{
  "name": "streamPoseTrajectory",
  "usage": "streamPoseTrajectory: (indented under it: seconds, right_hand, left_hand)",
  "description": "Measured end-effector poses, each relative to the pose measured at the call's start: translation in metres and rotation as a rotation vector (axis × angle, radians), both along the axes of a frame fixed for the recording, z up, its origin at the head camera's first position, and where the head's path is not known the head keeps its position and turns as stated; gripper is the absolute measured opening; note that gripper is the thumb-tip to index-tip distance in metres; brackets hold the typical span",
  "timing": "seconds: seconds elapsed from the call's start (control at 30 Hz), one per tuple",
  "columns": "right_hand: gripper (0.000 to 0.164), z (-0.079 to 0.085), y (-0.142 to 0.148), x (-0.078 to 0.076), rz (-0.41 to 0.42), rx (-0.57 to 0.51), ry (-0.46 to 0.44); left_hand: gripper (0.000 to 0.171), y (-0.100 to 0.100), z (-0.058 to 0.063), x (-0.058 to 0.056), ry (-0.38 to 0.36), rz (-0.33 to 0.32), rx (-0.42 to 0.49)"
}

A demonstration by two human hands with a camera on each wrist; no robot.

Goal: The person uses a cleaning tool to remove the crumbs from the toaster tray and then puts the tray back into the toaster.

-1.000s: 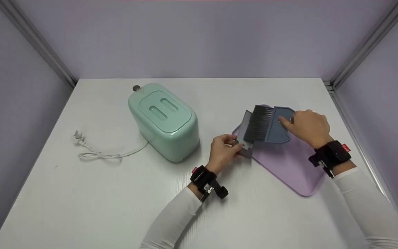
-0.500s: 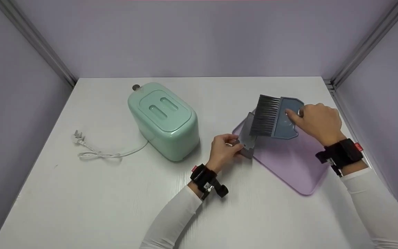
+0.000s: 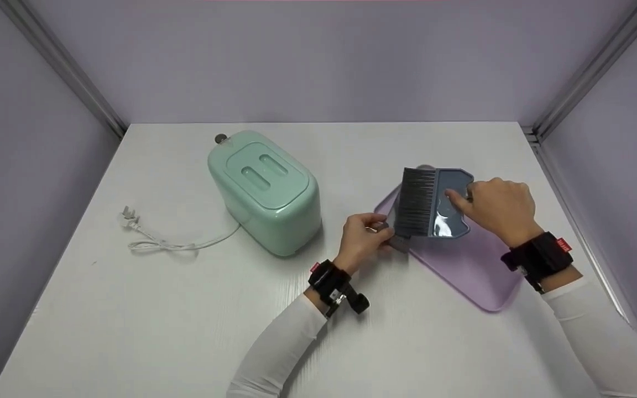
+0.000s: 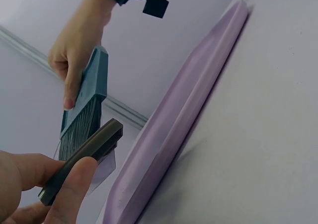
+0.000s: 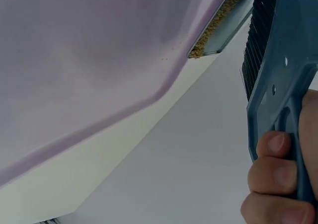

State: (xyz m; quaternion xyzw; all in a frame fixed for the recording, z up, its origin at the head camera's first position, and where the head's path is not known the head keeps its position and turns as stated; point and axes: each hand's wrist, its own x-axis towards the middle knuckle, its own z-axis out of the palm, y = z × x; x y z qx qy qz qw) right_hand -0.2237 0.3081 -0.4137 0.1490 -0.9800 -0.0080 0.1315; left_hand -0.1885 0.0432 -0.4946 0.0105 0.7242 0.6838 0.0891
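Note:
My left hand (image 3: pixel 360 240) pinches the dark grey end of a flat, thin tray, which looks like a toaster crumb tray (image 4: pixel 82 159), tilted over the purple tray's edge. Brown crumbs (image 5: pixel 218 23) lie along it in the right wrist view. In my right hand (image 3: pixel 500 210) is the handle of a blue hand brush (image 3: pixel 451 204) with dark bristles (image 3: pixel 415 202). The bristles overlap the crumb tray in the head view and hide most of it; whether they touch is hard to tell. Beneath both is a purple tray (image 3: pixel 484 293), with a few crumbs near its rim.
A mint-green toaster (image 3: pixel 266 193) with two slots stands left of my hands. Its white cord (image 3: pixel 175 247) runs left to a plug (image 3: pixel 128 215) lying on the white table (image 3: pixel 186 331). Purple-grey walls rise at the back and sides.
My right hand raised the brush up and to the right, then brought it back down and left over the crumb tray. My left hand stays nearly still, its grip unchanged.

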Motion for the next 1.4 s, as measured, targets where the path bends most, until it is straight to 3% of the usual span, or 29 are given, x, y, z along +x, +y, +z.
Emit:
streamPoseTrajectory:
  seconds: [0.53, 0.7, 0.83, 1.07, 1.4]
  right_hand:
    - [0.063, -0.007, 0.024, -0.002, -0.037, 0.055, 0.005]
    - [0.064, -0.007, 0.033, -0.003, -0.028, 0.065, 0.057]
    - [0.065, -0.002, 0.040, -0.005, -0.055, 0.035, 0.060]
    - [0.066, 0.008, 0.044, -0.006, -0.156, -0.076, -0.038]
    - [0.065, 0.006, 0.034, -0.004, -0.122, -0.075, 0.012]
  left_hand:
    - [0.030, 0.001, 0.000, 0.002, -0.027, -0.019, 0.030]
    - [0.030, 0.004, -0.001, 0.003, -0.038, -0.017, 0.030]
    - [0.030, 0.006, -0.002, 0.003, -0.039, -0.018, 0.037]
    - [0.033, 0.015, -0.001, 0.002, -0.030, -0.018, 0.055]
    - [0.029, 0.029, 0.002, -0.003, -0.014, -0.005, 0.057]
